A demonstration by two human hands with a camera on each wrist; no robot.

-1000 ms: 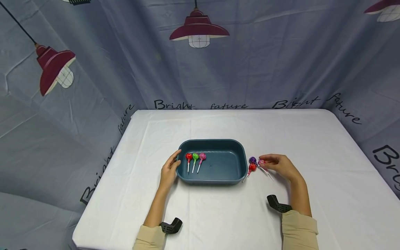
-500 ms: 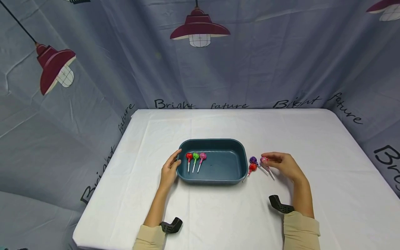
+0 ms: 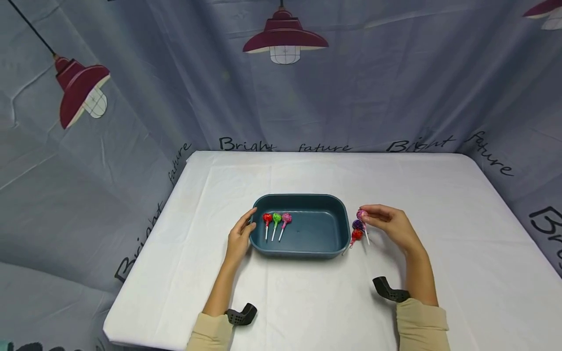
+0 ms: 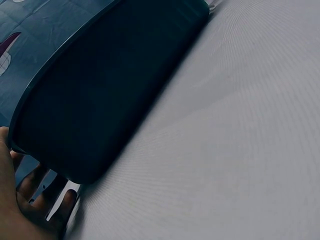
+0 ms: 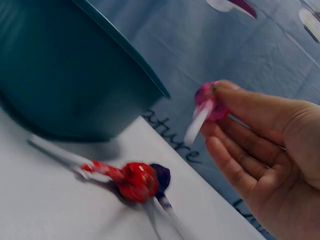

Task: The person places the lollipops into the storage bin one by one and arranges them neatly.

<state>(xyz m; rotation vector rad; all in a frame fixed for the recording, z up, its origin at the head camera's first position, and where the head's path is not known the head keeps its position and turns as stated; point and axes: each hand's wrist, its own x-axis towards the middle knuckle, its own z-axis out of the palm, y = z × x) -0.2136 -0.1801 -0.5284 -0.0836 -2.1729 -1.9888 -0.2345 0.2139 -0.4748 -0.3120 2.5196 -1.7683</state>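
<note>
My right hand pinches a pink lollipop by its candy end, between thumb and fingers, above the table; its white stick points down. Below it, a red lollipop and a purple lollipop lie against each other on the cloth, just right of the dark teal tray. Inside the tray's left part lie a red lollipop, a green lollipop and a pink lollipop, side by side. My left hand touches the tray's left end with extended fingers; the tray partly hides the fingertips in the left wrist view.
A white cloth covers the table. Behind and beside it hangs a grey-blue curtain printed with lamps and lettering. Each forearm carries a black wrist device, one at the left wrist and one at the right.
My right hand has lifted the pink lollipop off the table beside the red and purple ones and moved it slightly left and away from me. The left hand and tray stay in place.
</note>
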